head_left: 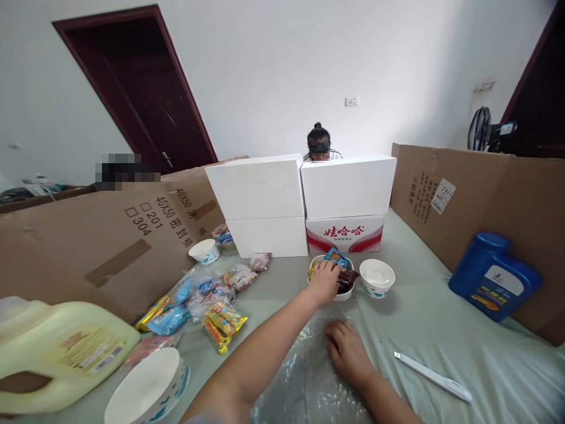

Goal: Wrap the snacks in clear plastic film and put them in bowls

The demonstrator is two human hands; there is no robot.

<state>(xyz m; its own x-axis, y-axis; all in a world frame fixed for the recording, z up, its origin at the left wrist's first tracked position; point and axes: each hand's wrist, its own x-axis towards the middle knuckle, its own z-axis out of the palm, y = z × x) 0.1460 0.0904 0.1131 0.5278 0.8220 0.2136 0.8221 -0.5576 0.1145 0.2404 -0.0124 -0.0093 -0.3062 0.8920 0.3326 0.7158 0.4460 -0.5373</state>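
- snacks are what i'm working on: my left hand (324, 281) is stretched out over the paper bowl (332, 278) in the middle of the table, the one holding wrapped snacks, including a blue packet (336, 257) and dark brown wrappers (346, 278).
- i judge the step as the reach into the bowl, with the fingers just arriving on the wrappers and nothing lifted clear so far.
- my left hand's fingers are curled down and loosely closed onto the top of the packets; whether they have truly pinched one i cannot tell, since the back of the hand covers the tips.
- my right hand (348, 352) lies flat, palm down, on the clear plastic bag (304, 377) spread on the green tablecloth (441, 330) in front of me; its fingers are relaxed and nearly straight, pressing the film and gripping nothing.
- the next move, as i see it, calls for a firm pinch on one wrapper without tipping the light bowl, while the other hand keeps the bag from sliding.
- just right of the snack bowl stands an empty paper bowl (376, 277), apart from it by a small gap.
- a heap of more wrapped snacks (207, 300) lies to the left, and a white pen-like tool (432, 377) lies to the right of my right wrist.
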